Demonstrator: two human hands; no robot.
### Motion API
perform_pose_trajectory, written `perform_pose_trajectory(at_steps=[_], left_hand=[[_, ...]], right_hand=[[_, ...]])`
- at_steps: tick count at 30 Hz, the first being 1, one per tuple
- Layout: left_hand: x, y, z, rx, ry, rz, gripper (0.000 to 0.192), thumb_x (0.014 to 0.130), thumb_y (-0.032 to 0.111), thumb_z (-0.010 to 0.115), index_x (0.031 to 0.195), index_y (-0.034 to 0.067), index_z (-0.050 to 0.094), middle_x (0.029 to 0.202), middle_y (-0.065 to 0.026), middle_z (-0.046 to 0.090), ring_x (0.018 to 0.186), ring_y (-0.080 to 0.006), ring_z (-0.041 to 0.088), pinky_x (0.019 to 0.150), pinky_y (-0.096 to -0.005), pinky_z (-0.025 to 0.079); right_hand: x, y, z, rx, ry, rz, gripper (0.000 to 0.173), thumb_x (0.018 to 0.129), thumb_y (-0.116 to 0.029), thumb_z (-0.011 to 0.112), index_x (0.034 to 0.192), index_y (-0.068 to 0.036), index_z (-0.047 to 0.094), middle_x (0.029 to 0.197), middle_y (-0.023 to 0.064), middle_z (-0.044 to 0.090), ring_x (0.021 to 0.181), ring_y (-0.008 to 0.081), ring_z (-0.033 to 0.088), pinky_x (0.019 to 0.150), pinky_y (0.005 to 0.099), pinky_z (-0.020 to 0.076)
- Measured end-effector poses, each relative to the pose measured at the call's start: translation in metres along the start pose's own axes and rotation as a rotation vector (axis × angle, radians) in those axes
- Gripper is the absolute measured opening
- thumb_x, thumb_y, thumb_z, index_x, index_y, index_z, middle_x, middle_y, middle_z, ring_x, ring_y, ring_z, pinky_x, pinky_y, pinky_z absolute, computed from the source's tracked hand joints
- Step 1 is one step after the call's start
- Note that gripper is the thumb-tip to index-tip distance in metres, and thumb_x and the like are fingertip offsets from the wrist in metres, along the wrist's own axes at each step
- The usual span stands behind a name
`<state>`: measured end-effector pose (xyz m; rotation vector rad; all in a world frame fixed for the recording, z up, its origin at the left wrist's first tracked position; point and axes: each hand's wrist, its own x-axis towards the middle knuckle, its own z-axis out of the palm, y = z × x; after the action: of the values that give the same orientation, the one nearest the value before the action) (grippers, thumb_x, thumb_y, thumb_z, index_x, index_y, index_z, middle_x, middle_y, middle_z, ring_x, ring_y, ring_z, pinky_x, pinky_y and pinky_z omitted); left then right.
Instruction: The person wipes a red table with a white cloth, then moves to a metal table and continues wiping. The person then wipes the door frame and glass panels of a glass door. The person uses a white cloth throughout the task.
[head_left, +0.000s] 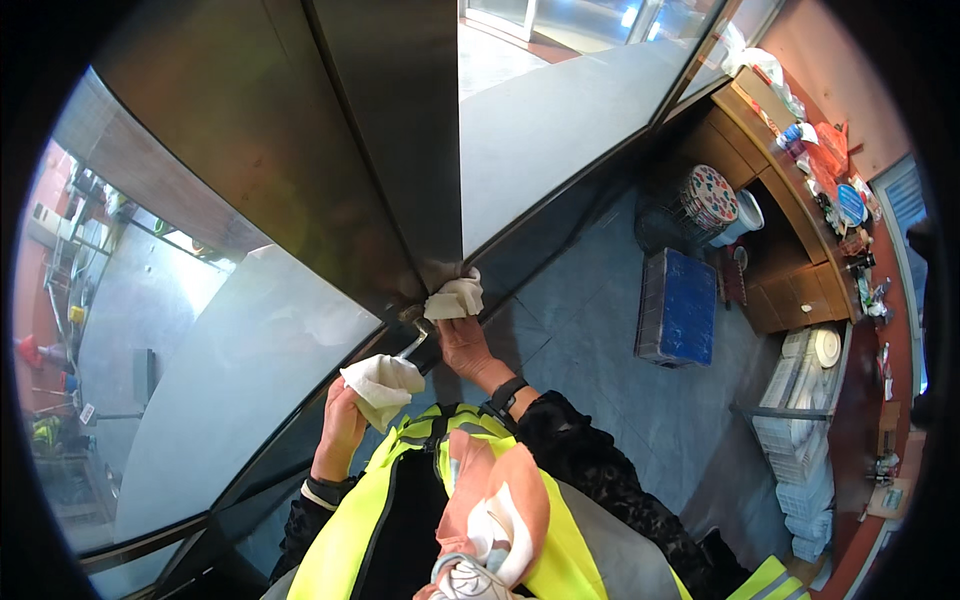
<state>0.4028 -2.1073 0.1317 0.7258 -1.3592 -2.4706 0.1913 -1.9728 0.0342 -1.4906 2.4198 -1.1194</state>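
My left hand (340, 431) grips a crumpled white cloth (384, 386) in front of my chest. The cloth covers one end of a shiny metal handle (415, 341), which sticks out from the dark door frame. My right hand (466, 349), with a dark band on its wrist, presses a second white cloth (456, 296) to the foot of a dark brown metal panel (360, 150). That panel rises between two glass panes. My fingertips are partly hidden by the cloths.
To the right, a blue crate (679, 307) stands on the grey tiled floor (570, 330), near a stool with a heart-patterned seat (712, 193). A cluttered wooden desk (802, 202) runs along the wall. Stacked white containers (795, 435) stand below a counter.
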Motion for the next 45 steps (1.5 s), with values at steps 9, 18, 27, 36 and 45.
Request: perform_pose_trajectory(at_steps=[9,18,27,36,45], left_hand=[[0.023,-0.015,0.034,-0.134,0.078,-0.148,0.033,0.096,0.01,0.042,0.124,0.0,0.056,0.119,-0.0113,0.064,0.108,-0.0245,0.062,0.096,-0.0398,0.05],[0.074,-0.039,0.085,0.046,0.152,-0.18,0.038,0.097,0.011,0.035,0.128,-0.005,0.05,0.123,-0.0167,0.061,0.112,-0.0317,0.06,0.099,-0.0427,0.048],[0.105,-0.072,0.113,-0.464,0.24,-0.272,0.043,0.102,0.02,0.03,0.139,0.005,0.045,0.139,-0.0123,0.052,0.129,-0.0316,0.048,0.11,-0.0508,0.036],[0.162,-0.084,0.138,-0.592,0.367,-0.228,0.046,0.097,0.022,0.031,0.132,-0.002,0.049,0.137,-0.0184,0.052,0.128,-0.0358,0.048,0.111,-0.0539,0.034],[0.208,-0.089,0.159,-0.604,0.061,-0.299,0.045,0.097,0.023,0.035,0.134,0.0,0.049,0.141,-0.0171,0.05,0.131,-0.0351,0.045,0.114,-0.0524,0.03]], right_hand=[[-0.011,0.037,0.008,-0.138,0.359,-0.251,0.033,0.089,-0.017,0.049,0.117,-0.01,0.063,0.118,0.0211,0.059,0.103,0.0383,0.058,0.087,0.0494,0.0489],[0.035,0.032,-0.057,0.316,0.35,-0.232,0.02,0.073,-0.002,0.059,0.093,-0.004,0.059,0.089,0.0169,0.056,0.084,0.0405,0.058,0.075,0.045,0.0479],[0.054,0.081,-0.054,0.893,0.621,0.483,0.037,0.087,-0.017,0.065,0.12,-0.003,0.055,0.105,0.0182,0.066,0.101,0.0304,0.063,0.086,0.0387,0.0492],[0.05,0.113,0.012,0.678,0.527,0.503,0.059,0.08,-0.023,0.063,0.13,0.002,0.043,0.117,0.0228,0.057,0.112,0.0374,0.056,0.095,0.0443,0.0455],[0.066,0.176,0.006,0.527,0.551,0.428,0.053,0.089,-0.025,0.064,0.129,0.001,0.044,0.12,0.0209,0.059,0.113,0.0336,0.059,0.09,0.0441,0.048]])
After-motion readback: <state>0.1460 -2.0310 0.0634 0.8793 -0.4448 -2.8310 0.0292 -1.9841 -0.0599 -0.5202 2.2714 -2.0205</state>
